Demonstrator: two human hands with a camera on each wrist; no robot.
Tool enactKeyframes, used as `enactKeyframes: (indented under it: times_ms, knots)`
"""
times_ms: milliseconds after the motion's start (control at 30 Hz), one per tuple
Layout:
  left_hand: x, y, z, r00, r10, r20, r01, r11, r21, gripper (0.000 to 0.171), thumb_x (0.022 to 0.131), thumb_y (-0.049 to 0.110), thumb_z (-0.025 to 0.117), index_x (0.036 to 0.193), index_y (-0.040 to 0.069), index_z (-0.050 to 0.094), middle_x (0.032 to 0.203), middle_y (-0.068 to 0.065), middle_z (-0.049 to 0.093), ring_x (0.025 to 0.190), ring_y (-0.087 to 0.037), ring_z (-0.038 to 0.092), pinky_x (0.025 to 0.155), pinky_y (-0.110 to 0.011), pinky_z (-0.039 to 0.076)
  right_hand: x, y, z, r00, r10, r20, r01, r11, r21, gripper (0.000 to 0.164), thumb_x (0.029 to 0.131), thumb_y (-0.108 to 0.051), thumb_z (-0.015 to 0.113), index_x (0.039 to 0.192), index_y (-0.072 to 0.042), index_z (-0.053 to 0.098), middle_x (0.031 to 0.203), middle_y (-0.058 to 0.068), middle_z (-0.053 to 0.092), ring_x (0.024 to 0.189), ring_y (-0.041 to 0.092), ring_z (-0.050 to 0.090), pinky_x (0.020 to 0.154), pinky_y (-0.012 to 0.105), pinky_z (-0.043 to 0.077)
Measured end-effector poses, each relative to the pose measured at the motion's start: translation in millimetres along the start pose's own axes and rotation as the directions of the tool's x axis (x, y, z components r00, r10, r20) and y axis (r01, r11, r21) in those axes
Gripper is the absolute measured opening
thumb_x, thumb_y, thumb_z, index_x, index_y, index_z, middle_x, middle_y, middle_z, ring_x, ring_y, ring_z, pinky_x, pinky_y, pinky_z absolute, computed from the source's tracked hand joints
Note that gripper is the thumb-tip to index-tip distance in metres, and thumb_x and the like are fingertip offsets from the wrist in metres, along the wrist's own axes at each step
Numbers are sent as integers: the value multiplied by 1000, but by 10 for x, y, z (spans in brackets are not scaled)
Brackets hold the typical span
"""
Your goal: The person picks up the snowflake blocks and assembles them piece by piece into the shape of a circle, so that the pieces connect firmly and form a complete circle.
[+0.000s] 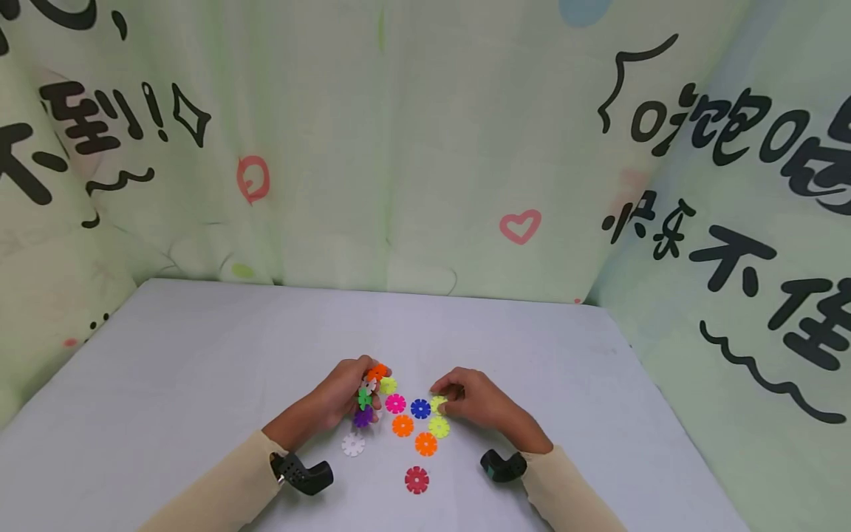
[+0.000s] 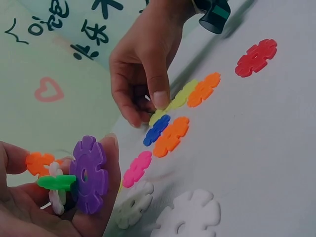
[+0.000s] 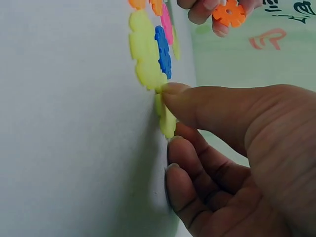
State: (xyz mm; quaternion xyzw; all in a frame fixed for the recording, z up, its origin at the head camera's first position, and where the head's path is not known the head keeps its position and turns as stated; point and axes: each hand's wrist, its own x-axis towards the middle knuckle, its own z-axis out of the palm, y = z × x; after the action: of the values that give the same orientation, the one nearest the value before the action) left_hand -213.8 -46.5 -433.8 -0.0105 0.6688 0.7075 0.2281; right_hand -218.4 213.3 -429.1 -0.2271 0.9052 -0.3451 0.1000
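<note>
My left hand (image 1: 347,386) holds a joined chain of notched plastic snowflake discs. It has an orange disc (image 3: 229,13), a white disc (image 2: 56,190), a green disc (image 2: 57,182) and a purple disc (image 2: 89,175). Low over the table, my right hand (image 1: 475,399) pinches a yellow snowflake disc (image 3: 167,113) at its edge, thumb on its near face and fingertips along the tabletop. Another yellow disc (image 1: 439,426) lies just in front of it, and a blue disc (image 1: 420,408) to its left.
On the white table (image 1: 199,355) also lie a pink disc (image 1: 395,403), orange discs (image 1: 426,444), a yellow-green disc (image 1: 388,385) and a white disc (image 1: 354,444). Nearest the body sits a red disc (image 1: 417,480). A printed curtain (image 1: 425,148) stands behind the table.
</note>
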Motion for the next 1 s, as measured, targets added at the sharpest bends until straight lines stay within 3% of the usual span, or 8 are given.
enactKeyframes:
  times_ms: [233,600,767,1000]
  knots:
    - [-16,-3,-25,1000,-1,-31,1,1000,7,43,101,30,38,124,-1,57,71,-11,57,57,-18,58,60,-30,55,7,21,-42,999,-10,38,10,1000,-9,24,82,-3,76,105,-7,72,90,-1,59,78,15,51,67,25,47]
    - [-37,-15,-6,1000,1,-26,-1,1000,3,42,102,30,39,124,-1,55,73,-9,57,57,-17,56,61,-29,54,44,-16,-32,998,44,39,-44,999,-9,20,81,-6,78,95,-9,65,82,0,54,76,18,50,66,26,48]
    - [-26,-22,6,1000,16,-4,-16,999,-31,41,102,28,37,128,-1,51,81,-10,58,60,-18,57,64,-32,56,46,-5,-26,1000,27,9,-27,999,-22,17,83,-7,77,93,-9,64,79,-1,54,75,17,50,65,26,47]
    - [-35,-30,16,999,30,26,-29,999,-17,40,103,26,35,124,-3,54,77,-7,53,62,-18,53,60,-29,52,58,11,-6,996,18,-91,-21,999,-36,9,86,-9,75,90,-12,67,80,-5,58,74,15,53,67,25,49]
